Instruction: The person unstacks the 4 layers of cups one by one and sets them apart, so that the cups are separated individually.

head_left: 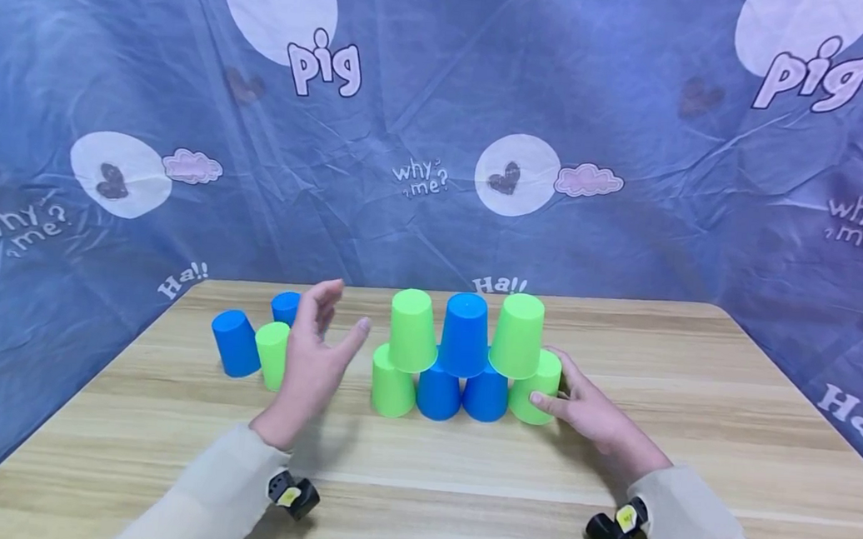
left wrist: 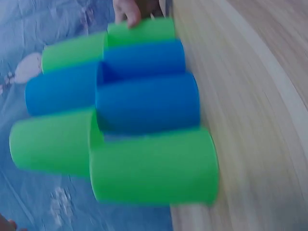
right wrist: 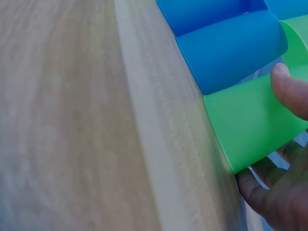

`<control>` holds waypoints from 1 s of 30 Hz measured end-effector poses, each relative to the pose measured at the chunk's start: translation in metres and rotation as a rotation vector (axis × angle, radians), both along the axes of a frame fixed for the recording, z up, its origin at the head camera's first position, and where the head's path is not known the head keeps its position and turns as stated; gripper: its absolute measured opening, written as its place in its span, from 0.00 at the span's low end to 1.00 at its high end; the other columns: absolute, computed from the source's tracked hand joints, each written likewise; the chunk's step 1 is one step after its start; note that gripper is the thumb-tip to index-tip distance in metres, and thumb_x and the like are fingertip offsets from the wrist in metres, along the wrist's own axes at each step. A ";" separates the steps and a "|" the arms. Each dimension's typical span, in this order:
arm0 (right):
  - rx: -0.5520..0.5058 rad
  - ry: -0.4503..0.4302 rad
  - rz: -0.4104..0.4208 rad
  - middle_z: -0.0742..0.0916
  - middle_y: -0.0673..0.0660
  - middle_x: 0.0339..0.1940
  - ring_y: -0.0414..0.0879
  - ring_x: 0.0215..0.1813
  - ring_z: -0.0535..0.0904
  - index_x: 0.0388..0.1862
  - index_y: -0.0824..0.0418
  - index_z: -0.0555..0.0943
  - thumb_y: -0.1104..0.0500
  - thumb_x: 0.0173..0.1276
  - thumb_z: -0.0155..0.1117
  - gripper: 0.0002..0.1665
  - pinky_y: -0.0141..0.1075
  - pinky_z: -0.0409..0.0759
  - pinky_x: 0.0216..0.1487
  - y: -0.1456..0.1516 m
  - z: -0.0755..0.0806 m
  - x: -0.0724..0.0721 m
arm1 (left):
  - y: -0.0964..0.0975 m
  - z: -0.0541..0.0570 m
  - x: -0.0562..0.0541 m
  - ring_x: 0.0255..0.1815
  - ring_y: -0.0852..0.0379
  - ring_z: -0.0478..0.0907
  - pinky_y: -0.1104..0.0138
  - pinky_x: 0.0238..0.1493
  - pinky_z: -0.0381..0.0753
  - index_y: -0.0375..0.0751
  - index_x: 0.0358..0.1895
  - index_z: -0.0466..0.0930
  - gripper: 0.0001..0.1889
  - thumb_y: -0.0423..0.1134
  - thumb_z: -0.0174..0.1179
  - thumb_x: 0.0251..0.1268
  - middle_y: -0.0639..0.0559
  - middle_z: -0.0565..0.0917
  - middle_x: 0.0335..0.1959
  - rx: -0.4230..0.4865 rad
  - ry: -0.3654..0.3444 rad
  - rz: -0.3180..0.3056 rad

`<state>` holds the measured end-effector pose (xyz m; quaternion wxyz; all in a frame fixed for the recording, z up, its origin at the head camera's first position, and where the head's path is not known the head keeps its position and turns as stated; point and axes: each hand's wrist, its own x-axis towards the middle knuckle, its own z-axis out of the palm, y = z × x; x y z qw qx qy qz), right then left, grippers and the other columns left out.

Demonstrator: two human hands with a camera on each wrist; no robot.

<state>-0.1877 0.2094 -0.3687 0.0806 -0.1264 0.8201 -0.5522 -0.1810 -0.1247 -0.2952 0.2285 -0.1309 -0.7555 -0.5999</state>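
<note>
Upside-down cups form two rows on the table. The lower row is several cups, with a green cup (head_left: 393, 384) at its left end, two blue ones (head_left: 439, 394) in the middle and a green cup (head_left: 533, 398) at its right end. Across them stand a green (head_left: 413, 331), a blue (head_left: 465, 336) and another green cup (head_left: 518, 336). My right hand (head_left: 589, 410) grips the lower right green cup, thumb in front and fingers around its outer side. To the left of the stack, my left hand (head_left: 314, 357) is raised, fingers spread, holding nothing.
Left of my left hand stand a blue cup (head_left: 235, 344), a green cup (head_left: 271, 355) partly hidden by the hand, and another blue cup (head_left: 285, 306) behind. A blue printed cloth (head_left: 429, 94) hangs behind the wooden table (head_left: 454, 488).
</note>
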 end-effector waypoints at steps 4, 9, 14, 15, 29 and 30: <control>0.002 0.001 -0.001 0.70 0.68 0.60 0.66 0.64 0.61 0.71 0.60 0.50 0.56 0.63 0.61 0.43 0.66 0.50 0.64 0.000 -0.001 0.001 | 0.016 0.003 0.003 0.67 0.49 0.62 0.57 0.69 0.58 0.37 0.65 0.59 0.31 0.33 0.61 0.58 0.44 0.66 0.64 -0.015 -0.045 -0.063; 0.003 -0.002 -0.009 0.69 0.68 0.61 0.66 0.65 0.61 0.71 0.59 0.49 0.56 0.63 0.61 0.44 0.66 0.49 0.64 0.000 -0.001 0.001 | 0.029 0.001 0.004 0.68 0.49 0.61 0.56 0.69 0.58 0.40 0.67 0.56 0.34 0.35 0.62 0.58 0.45 0.64 0.66 -0.014 -0.077 -0.121; 0.004 -0.006 -0.014 0.69 0.68 0.61 0.66 0.65 0.60 0.72 0.59 0.49 0.56 0.63 0.61 0.44 0.66 0.49 0.64 0.000 -0.001 0.002 | 0.038 -0.001 0.003 0.70 0.49 0.58 0.54 0.69 0.56 0.45 0.70 0.51 0.39 0.39 0.63 0.58 0.45 0.61 0.68 -0.016 -0.164 -0.147; 0.004 -0.006 -0.014 0.69 0.68 0.61 0.66 0.65 0.60 0.71 0.59 0.50 0.56 0.63 0.61 0.44 0.66 0.49 0.64 0.000 -0.001 0.002 | 0.040 -0.002 0.002 0.70 0.49 0.57 0.54 0.70 0.55 0.47 0.71 0.50 0.40 0.40 0.63 0.58 0.45 0.60 0.68 -0.022 -0.186 -0.147; -0.005 -0.004 -0.012 0.70 0.68 0.60 0.65 0.64 0.61 0.71 0.59 0.50 0.56 0.63 0.61 0.44 0.66 0.49 0.64 -0.002 -0.001 0.004 | 0.048 -0.010 -0.004 0.69 0.45 0.59 0.46 0.64 0.62 0.53 0.73 0.45 0.45 0.43 0.64 0.56 0.47 0.60 0.70 -0.094 -0.304 -0.114; -0.005 -0.003 -0.012 0.70 0.68 0.61 0.66 0.65 0.61 0.71 0.59 0.50 0.56 0.63 0.61 0.44 0.66 0.49 0.64 -0.002 -0.001 0.004 | 0.049 -0.010 -0.004 0.68 0.45 0.61 0.46 0.63 0.64 0.53 0.73 0.46 0.45 0.42 0.64 0.56 0.47 0.61 0.69 -0.102 -0.306 -0.107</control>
